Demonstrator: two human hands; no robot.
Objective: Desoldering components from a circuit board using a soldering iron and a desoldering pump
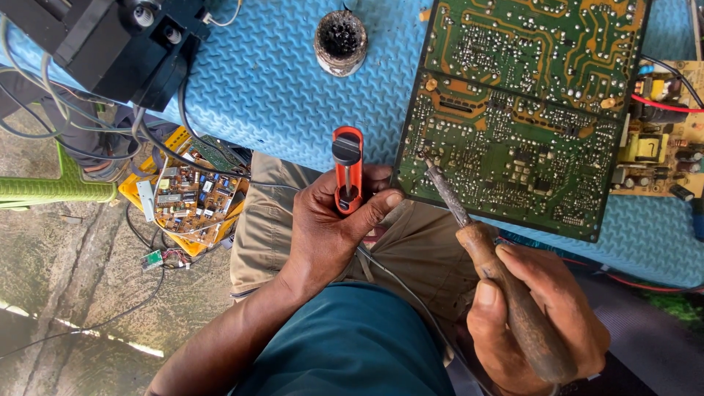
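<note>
A blue foam mat [279, 95] covers the worktop, and its near edge runs just above the person's knees. On the right part of the mat lies a large green circuit board [513, 117], solder side up, its lower corner hanging a little over the near edge. Beside it, at the right edge, is a smaller tan circuit board [656, 147] with yellow parts. A black device [110, 44] with grey cables sits at the far left corner. A round pot [340, 42] (dark and dirty inside) stands near the far edge. The right hand [535, 323] is closed around the wooden handle of a soldering iron [488, 264], whose tip touches the green board's left edge. The left hand [334, 227] grips an orange desoldering pump [347, 169] upright, just left of the board.
</note>
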